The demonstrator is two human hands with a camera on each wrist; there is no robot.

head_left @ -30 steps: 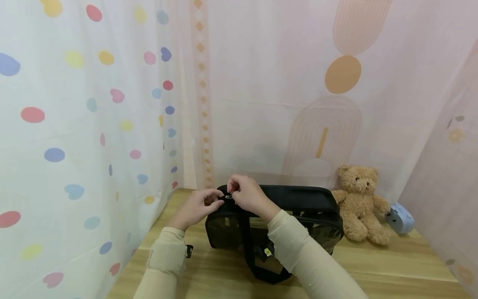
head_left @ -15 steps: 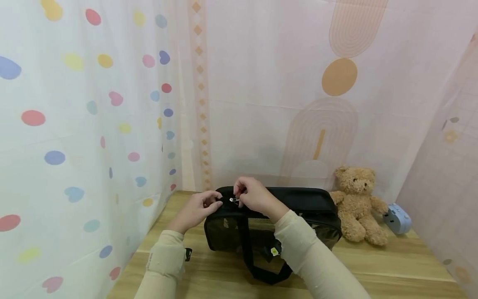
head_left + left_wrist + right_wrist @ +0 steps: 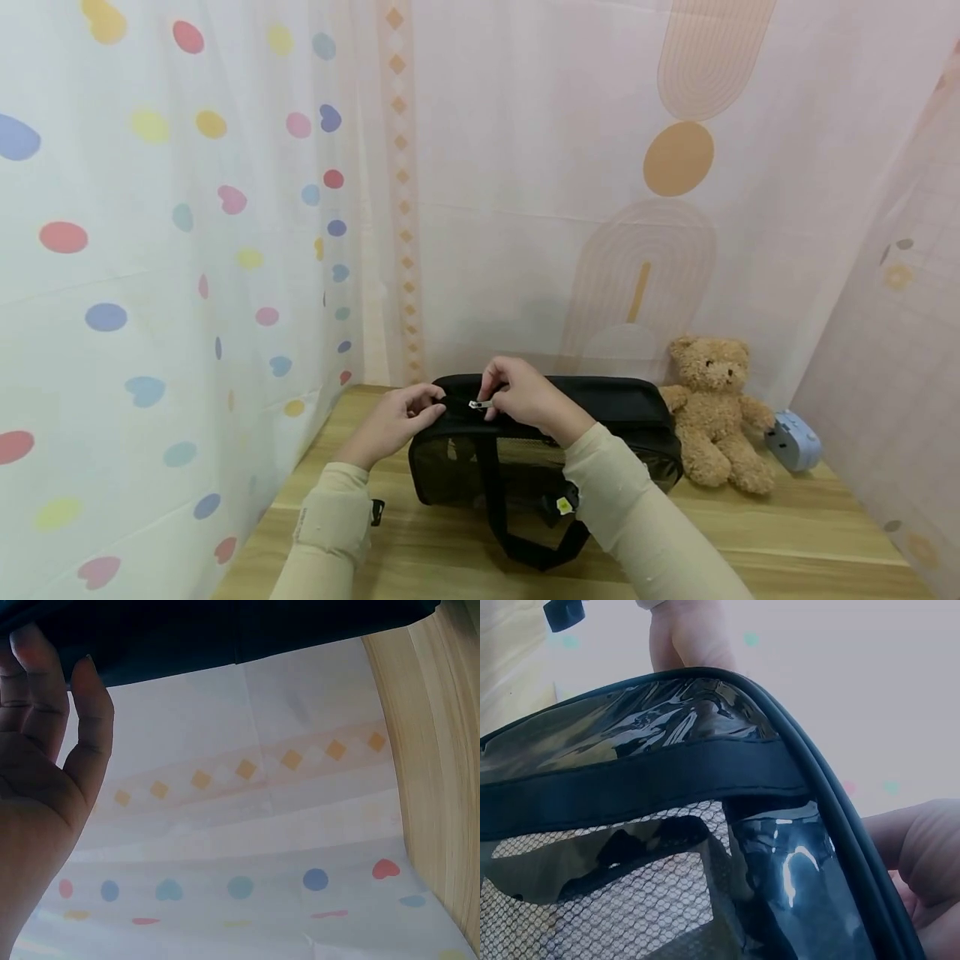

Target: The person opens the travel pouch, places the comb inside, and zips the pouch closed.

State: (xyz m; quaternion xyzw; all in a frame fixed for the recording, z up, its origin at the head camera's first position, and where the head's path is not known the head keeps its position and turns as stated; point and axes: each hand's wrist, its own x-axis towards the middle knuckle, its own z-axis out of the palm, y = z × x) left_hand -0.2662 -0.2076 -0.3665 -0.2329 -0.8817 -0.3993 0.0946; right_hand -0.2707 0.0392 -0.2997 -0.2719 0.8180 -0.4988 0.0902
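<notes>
A black bag (image 3: pixel 622 400) with see-through side panels and a strap handle (image 3: pixel 493 487) lies on the wooden table. My left hand (image 3: pixel 393 425) pinches the bag's top left end between thumb and fingers. In the left wrist view, the fingertips of that hand (image 3: pixel 45 742) meet the dark edge of the bag (image 3: pixel 247 626). My right hand (image 3: pixel 532 396) pinches a silver zipper pull (image 3: pixel 478 405) on the bag's top, a little right of the left hand. The right wrist view shows the bag's clear side and mesh (image 3: pixel 637 900), with part of the right hand (image 3: pixel 930 862) behind its edge.
A brown teddy bear (image 3: pixel 716 417) sits just right of the bag, and a light blue object (image 3: pixel 797 442) stands beside it. Patterned curtains (image 3: pixel 517 208) rise behind and on both sides. A black buckle (image 3: pixel 377 511) shows by the left sleeve.
My right hand has moved the zipper pull a short way to the right, away from the left hand. My left hand stays at the bag's left end.
</notes>
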